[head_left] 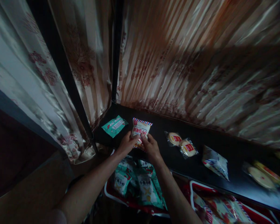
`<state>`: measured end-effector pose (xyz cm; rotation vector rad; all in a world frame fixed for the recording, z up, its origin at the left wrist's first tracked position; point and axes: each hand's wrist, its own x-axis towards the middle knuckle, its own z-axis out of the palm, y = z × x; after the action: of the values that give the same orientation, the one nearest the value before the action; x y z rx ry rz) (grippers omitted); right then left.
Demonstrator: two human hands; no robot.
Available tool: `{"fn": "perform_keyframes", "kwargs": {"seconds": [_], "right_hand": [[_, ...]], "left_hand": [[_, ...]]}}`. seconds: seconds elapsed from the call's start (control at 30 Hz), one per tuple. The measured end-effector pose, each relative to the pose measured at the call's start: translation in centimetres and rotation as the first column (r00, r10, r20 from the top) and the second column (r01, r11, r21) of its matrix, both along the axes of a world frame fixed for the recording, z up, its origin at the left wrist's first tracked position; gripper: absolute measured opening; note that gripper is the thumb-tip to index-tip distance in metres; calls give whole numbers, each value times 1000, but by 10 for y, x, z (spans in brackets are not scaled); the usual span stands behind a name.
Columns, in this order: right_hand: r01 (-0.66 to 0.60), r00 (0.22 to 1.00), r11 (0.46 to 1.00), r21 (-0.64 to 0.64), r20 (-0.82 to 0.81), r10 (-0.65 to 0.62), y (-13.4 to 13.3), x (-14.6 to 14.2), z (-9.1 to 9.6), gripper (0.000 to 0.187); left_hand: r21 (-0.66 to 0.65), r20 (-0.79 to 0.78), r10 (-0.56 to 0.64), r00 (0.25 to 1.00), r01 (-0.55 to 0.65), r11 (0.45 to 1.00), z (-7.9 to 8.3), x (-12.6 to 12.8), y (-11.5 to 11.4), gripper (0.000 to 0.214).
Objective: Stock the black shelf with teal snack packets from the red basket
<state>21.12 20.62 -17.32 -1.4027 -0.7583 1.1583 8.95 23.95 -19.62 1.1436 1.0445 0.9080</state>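
Both of my hands grip a white snack bag with red lettering and a blue-and-red striped edge, held over the black shelf. My left hand closes on its left side, thumb on the front. From the right, my right hand pinches the same bag, its thumb pressed against the printed face. A green snack bag lies flat on the shelf just left of my hands. Below my forearms sits a red basket with a white rim, filled with several green snack bags.
On the black shelf to the right lie two clear-wrapped round cakes, a white-and-blue bag and a blurred round pack. Another red basket holds snack bags at the lower right. Patterned curtains and a dark post border the shelf.
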Motion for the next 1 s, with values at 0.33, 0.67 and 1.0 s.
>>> {"fn": "perform_keyframes", "kwargs": {"seconds": [0.33, 0.67, 1.0], "right_hand": [[10, 998, 999, -52, -54, -13, -8, -10, 3, 45], [45, 996, 999, -4, -80, -45, -18, -15, 3, 37], [90, 984, 990, 112, 145, -106, -35, -18, 15, 53]], "left_hand": [[-10, -158, 27, 987, -29, 1000, 1, -6, -2, 34], [42, -128, 35, 991, -30, 999, -4, -7, 1, 27], [209, -139, 150, 979, -119, 971, 8, -4, -11, 38]]}}
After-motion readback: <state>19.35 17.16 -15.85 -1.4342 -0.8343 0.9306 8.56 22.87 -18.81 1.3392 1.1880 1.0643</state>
